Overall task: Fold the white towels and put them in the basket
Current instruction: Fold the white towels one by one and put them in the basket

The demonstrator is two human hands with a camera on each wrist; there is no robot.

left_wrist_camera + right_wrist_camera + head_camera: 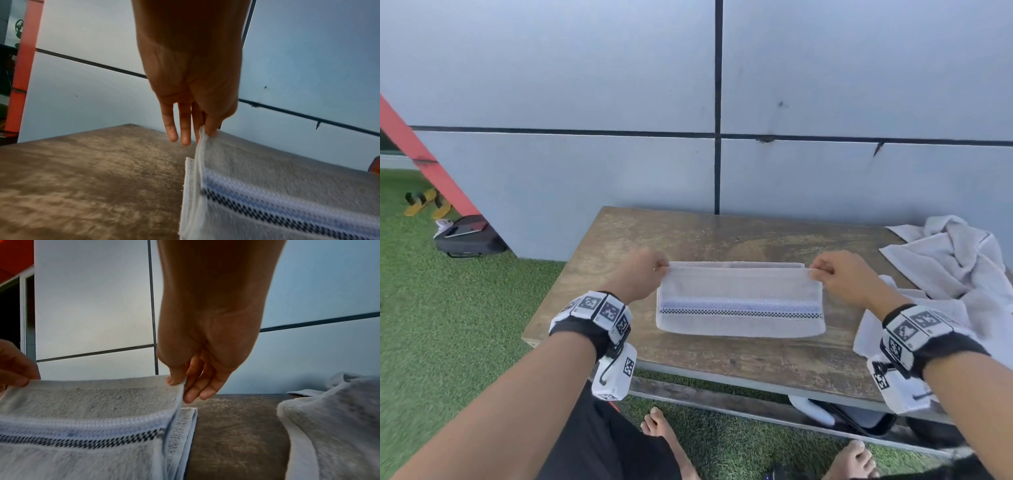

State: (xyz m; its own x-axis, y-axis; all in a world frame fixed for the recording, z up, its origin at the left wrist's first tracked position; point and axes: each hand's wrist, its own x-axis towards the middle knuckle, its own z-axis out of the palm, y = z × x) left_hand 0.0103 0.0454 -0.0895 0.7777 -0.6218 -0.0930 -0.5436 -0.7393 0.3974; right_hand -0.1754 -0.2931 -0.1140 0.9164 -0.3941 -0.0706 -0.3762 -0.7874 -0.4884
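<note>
A white towel (739,301) with a blue and black checked stripe lies folded in half on the wooden table (688,236). My left hand (647,270) pinches the upper layer's far left corner, and my right hand (828,270) pinches its far right corner. Both corners are lifted slightly above the lower layer. In the left wrist view the thumb and a finger of my left hand (207,129) nip the towel (287,186) edge. In the right wrist view my right hand (180,382) holds the towel (92,402) corner the same way. No basket is in view.
A heap of unfolded white towels (955,263) lies at the table's right end, close to my right wrist. A grey panelled wall (619,102) stands behind the table. A black bag (469,240) and yellow sandals (428,204) lie on the artificial grass at left.
</note>
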